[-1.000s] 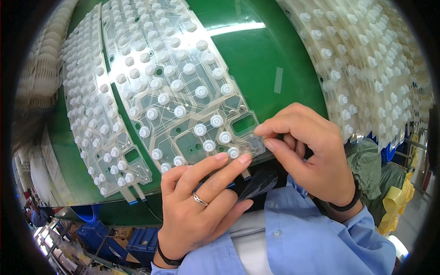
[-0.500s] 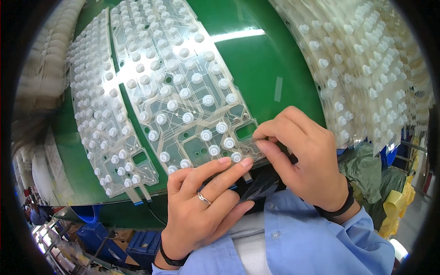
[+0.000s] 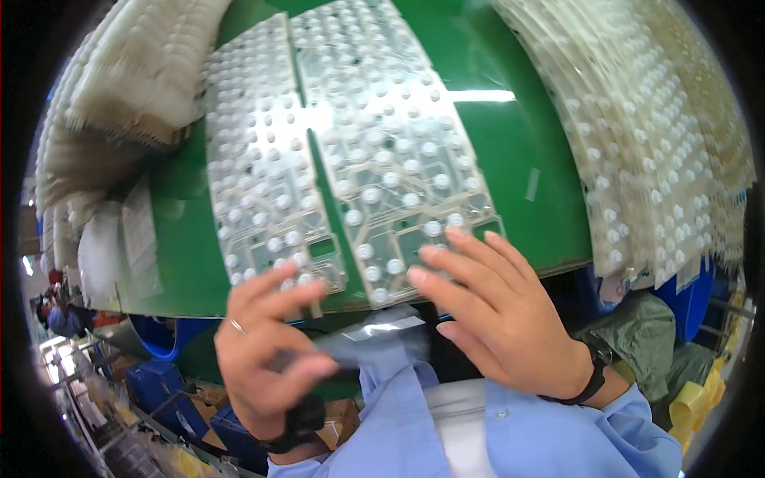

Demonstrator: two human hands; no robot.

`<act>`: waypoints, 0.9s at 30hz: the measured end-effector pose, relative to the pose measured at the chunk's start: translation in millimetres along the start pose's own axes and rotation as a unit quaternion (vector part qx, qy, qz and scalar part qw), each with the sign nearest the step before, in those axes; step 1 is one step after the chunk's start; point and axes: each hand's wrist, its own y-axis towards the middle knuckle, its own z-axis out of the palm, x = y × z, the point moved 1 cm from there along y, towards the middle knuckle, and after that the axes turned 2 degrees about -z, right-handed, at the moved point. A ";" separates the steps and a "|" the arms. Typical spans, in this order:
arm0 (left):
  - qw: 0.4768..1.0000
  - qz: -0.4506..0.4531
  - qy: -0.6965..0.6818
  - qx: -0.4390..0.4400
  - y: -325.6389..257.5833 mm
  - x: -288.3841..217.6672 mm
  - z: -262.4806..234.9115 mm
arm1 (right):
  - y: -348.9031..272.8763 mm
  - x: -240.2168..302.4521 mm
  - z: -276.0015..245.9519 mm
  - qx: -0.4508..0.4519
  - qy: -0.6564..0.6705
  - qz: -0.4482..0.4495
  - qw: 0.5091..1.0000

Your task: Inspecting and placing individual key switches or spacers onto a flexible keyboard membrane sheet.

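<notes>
Across a green counter, two translucent keypad membranes lie flat side by side, their near ends toward the person: the left membrane and the right membrane, a narrow green gap between them. Both already carry white rubber domes over most of their visible surface; fingers hide part of each near end, so whether any work remains there cannot be told. Neither is lifted off the counter. The left hand, blurred, has its fingers spread over the near end of the left membrane. A smoky plastic film shows beside its thumb; whether it is pinched, I cannot tell. The right hand is loosely spread, palm down and pinching nothing, fingertips at the near end of the right membrane. Thick stacks of similar sheets stand at far left and at right.
</notes>
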 end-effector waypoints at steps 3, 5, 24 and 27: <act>0.999 -0.041 0.027 0.003 -8.2 26.6 -15.0 | 6.7 -12.9 -5.6 0.042 -0.092 0.045 0.994; 0.997 -0.025 0.056 0.054 -11.6 23.5 -10.2 | 10.8 -26.9 -15.6 0.003 -0.137 0.059 0.989; 0.999 0.019 0.049 -0.004 -5.2 -23.1 48.4 | 5.7 19.4 -5.1 -0.064 0.178 0.050 0.981; 0.998 0.003 0.055 0.011 0.1 -19.4 49.4 | 8.7 17.5 -9.3 -0.090 0.190 0.031 0.977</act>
